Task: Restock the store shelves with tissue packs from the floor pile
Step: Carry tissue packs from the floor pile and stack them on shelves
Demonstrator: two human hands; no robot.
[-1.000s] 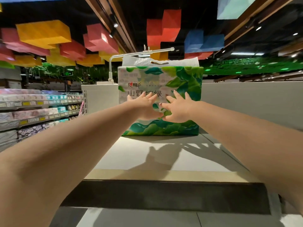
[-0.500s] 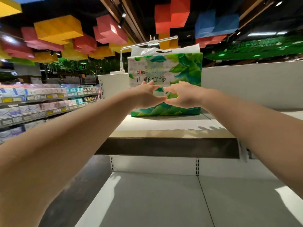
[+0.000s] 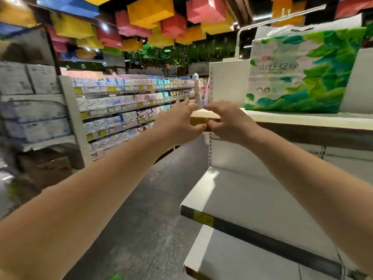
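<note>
Tissue pack [image 3: 302, 71]: a large green-leaf printed pack standing upright on the top shelf board, at the right of the view, its printed face turned to the aisle. Neither hand touches it.
Why it stands so: set back from the board's edge with its base flat, so it looks placed for display, label outward; I judge this one pack as stocked.
Top shelf [image 3: 302, 119]: pale board with a dark front strip; the pack sits on its right part, and the board's left end is bare.
Left hand [image 3: 177, 122]: held out in the air in front of the shelf's left corner, fingers stretched forward and loose, holding nothing.
Right hand [image 3: 228, 124]: just beside the left, knuckles up, fingers loosely bent downward near the shelf edge; nothing is seen in them, though the undersides of the fingertips are hidden.
Why the hands are so: both are empty and well clear of the pack, which fits a pack let go of; my guess is they are free for the next one.
Lower shelves [image 3: 232, 190]: two pale boards below, nothing on the parts in view, so much restocking seems left.
Floor pile: not in view.
Aisle [image 3: 153, 199]: grey floor to the left.
Far shelving [image 3: 121, 110]: rows of boxed goods with yellow price tags, blurred.
Ceiling blocks [image 3: 149, 15]: coloured boxes hanging overhead.
</note>
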